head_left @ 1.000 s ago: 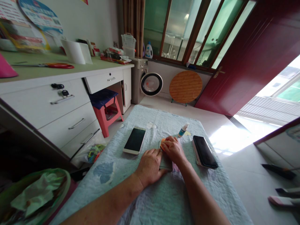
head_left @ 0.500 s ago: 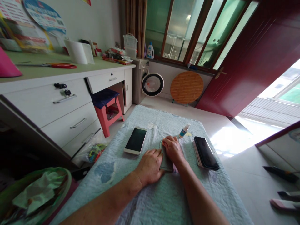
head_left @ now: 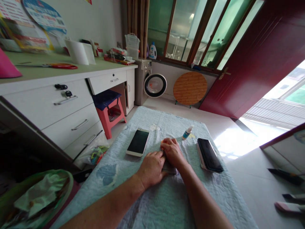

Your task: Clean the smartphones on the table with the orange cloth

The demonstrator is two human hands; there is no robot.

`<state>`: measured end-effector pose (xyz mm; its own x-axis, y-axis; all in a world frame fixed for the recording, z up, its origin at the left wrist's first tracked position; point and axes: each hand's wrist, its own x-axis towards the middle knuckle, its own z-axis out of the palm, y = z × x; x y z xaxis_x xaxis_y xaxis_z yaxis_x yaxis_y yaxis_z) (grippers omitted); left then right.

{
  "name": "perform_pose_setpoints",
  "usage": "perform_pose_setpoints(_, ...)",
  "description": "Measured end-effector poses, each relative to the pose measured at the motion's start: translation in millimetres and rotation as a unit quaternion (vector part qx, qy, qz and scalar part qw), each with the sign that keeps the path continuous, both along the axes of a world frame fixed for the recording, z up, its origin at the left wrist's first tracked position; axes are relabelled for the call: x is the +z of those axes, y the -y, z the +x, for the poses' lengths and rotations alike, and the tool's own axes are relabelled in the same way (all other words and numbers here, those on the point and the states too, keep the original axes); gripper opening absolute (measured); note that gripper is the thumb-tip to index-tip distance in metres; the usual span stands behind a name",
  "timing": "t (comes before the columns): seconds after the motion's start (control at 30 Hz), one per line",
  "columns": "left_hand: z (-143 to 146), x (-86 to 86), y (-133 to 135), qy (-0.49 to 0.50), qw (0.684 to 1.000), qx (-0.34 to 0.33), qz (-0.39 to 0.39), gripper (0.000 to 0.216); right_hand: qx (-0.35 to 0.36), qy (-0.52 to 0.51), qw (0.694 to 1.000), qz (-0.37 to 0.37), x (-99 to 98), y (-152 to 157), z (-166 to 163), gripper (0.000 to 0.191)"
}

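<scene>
My left hand (head_left: 152, 167) is closed around the left edge of a dark, flat phone (head_left: 169, 168) lying on the cloth-covered table. Over the phone's upper part, my right hand (head_left: 172, 150) is bunched with its fingers pressed together, touching the left fingertips. What those right fingers hold, if anything, is hidden. To the left lies a white-framed phone (head_left: 138, 142) with a dark screen. A small spray bottle (head_left: 187, 132) with a white cap stands beyond my right hand. Off to the right, a black phone (head_left: 209, 155) rests on a pinkish stack.
A pale blue quilted cloth (head_left: 164, 117) covers the table. At lower left stands a bin (head_left: 69, 190) with crumpled paper in it. A red stool (head_left: 108, 117) is beside the white desk (head_left: 78, 76). Farther back are an open-doored washing machine (head_left: 142, 71) and a round wooden tabletop (head_left: 190, 88).
My right hand has shifted slightly left over the phone and its fingers are more bunched, covering the phone's upper end. My left hand stays in place.
</scene>
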<state>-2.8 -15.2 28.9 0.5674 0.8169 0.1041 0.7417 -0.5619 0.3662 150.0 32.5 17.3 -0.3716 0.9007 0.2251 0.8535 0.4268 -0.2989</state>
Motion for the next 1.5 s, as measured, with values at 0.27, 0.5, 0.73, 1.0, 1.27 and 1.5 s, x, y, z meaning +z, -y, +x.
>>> perform_pose_setpoints(0.27, 1.1, -1.5, 2.3, -0.005, 1.0, 0.01, 0.008, 0.044, 0.016, -0.027, 1.0, 0.0, -1.6, 2.7, 2.1, 0.021)
perform_pose_setpoints(0.5, 1.9, 1.0, 4.2, -0.04, 0.999, 0.019, 0.027, 0.035, -0.036, -0.016, 0.999, 0.013, -9.1, -8.7, 2.6, 0.017)
perform_pose_setpoints(0.73, 1.7, 1.6, 3.2, -0.038, 0.999, 0.024, 0.014, 0.039, -0.026, -0.007, 1.0, -0.002, -8.3, -6.7, -2.4, 0.018)
perform_pose_setpoints(1.0, 1.4, 4.9, 3.0, -0.042, 0.999, 0.016, 0.002, 0.044, 0.034, -0.015, 0.998, -0.051, 2.8, 7.5, 4.3, 0.017)
perform_pose_setpoints(1.27, 2.3, 8.6, 3.7, -0.049, 0.999, 0.012, 0.003, 0.043, 0.097, -0.051, 0.991, -0.082, 4.5, 6.8, 11.2, 0.024)
perform_pose_setpoints(1.5, 2.7, 3.5, 3.8, -0.026, 0.999, 0.027, 0.034, 0.042, -0.003, -0.03, 0.999, -0.034, -3.7, -3.2, 5.0, 0.02)
